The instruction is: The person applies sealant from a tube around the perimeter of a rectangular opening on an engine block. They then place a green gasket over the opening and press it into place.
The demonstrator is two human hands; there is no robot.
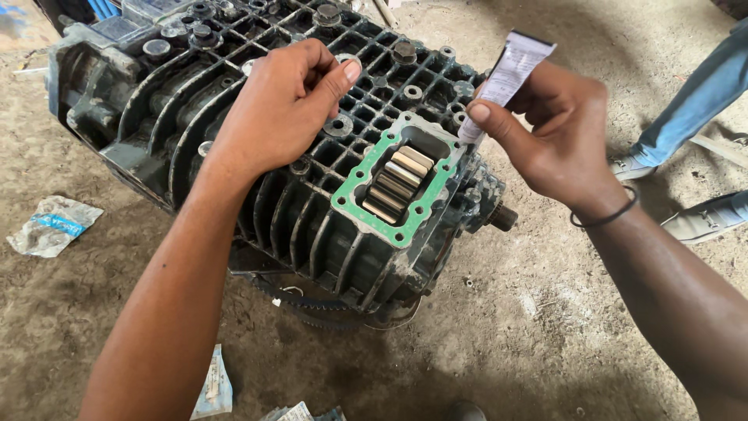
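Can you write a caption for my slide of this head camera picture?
Right hand squeezes a white tube at the green gasket while the left hand rests on the gearbox housing.

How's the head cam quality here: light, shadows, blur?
Head view: even daylight, with soft shadows beneath the metal housing; the green gasket and both hands are sharp; the white tube in the right hand looks bright, its print unreadable; mild wide-angle stretch at the edges.
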